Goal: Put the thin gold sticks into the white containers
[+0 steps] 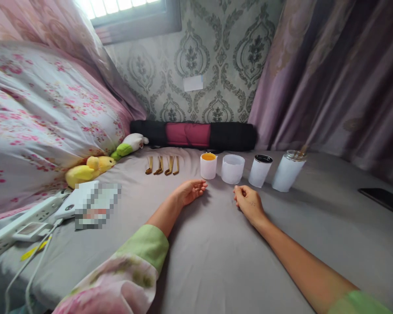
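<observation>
My left hand rests on the grey sheet, palm turned inward, fingers loosely bent and apart, with nothing in it. Just beyond its fingertips stands a white-wrapped cup with an orange inside. To the right, my right hand lies with its fingers curled together; whether anything is inside them is hidden. Past it are a wide whitish cup and a white-wrapped cup with a black rim. Farther right, a white-wrapped glass jar has thin brown sticks at its mouth. Neither hand touches these containers.
Several small bundles of bent brown sticks lie left of the cups. Plush toys, a power strip and a white charger with cables are at left. A dark phone lies at right; a black-and-red roll lines the wall.
</observation>
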The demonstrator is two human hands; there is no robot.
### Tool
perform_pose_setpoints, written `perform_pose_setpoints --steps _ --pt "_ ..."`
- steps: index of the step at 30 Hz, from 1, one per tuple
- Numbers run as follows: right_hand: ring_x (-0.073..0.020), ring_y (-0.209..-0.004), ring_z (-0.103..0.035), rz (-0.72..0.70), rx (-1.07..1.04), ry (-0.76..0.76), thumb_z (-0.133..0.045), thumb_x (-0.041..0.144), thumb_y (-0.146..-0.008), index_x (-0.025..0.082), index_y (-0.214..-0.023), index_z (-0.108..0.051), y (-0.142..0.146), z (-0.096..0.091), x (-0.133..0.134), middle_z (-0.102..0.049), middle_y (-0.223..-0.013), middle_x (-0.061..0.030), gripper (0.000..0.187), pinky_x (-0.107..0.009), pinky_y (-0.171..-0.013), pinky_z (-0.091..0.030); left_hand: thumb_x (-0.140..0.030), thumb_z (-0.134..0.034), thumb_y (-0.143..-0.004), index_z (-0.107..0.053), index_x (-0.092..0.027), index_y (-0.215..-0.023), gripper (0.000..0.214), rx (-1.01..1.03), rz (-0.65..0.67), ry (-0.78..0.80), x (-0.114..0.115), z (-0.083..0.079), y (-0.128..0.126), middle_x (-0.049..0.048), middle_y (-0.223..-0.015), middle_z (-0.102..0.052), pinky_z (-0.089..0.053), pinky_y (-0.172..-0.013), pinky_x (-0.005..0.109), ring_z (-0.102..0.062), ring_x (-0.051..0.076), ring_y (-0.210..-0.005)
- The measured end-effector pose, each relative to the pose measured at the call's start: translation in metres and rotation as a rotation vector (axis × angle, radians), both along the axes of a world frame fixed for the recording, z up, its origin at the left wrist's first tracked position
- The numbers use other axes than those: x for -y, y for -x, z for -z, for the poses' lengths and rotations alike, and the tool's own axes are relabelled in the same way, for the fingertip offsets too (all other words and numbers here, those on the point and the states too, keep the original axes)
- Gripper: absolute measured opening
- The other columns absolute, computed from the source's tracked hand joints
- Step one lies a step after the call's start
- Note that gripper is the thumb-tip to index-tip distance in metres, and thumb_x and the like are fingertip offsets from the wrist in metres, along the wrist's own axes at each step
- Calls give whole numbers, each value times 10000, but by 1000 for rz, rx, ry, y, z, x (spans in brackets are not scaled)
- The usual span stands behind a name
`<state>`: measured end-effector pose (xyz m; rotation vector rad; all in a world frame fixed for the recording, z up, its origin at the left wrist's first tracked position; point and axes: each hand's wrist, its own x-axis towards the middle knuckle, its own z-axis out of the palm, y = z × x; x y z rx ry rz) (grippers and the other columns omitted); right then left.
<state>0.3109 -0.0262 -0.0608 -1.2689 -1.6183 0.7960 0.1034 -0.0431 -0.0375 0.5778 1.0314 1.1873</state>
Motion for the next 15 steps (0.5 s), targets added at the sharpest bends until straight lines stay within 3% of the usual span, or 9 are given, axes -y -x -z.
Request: perform_pose_setpoints --steps 10,15 --pt "-107 -417 -492 1 33 -25 -411 472 -752 156 -666 -569 -1 3 -2 -575 -535 -23 363 -204 -421 -336 -87 -532 -722 -544 -88 -711 17 -321 -70 10 -15 -8 20 61 -645 -598 -432 -467 156 -550 69 -504" --pt "-113 -434 -498 19 25 -34 -401 470 -748 161 -682 -587 -2 6 -4 -588 -557 -29 367 -207 -431 -340 -101 -586 -679 -524 -109 -691 64 -553 -126 41 -20 -23 34 57 -606 -602 -404 -453 180 -523 77 -466"
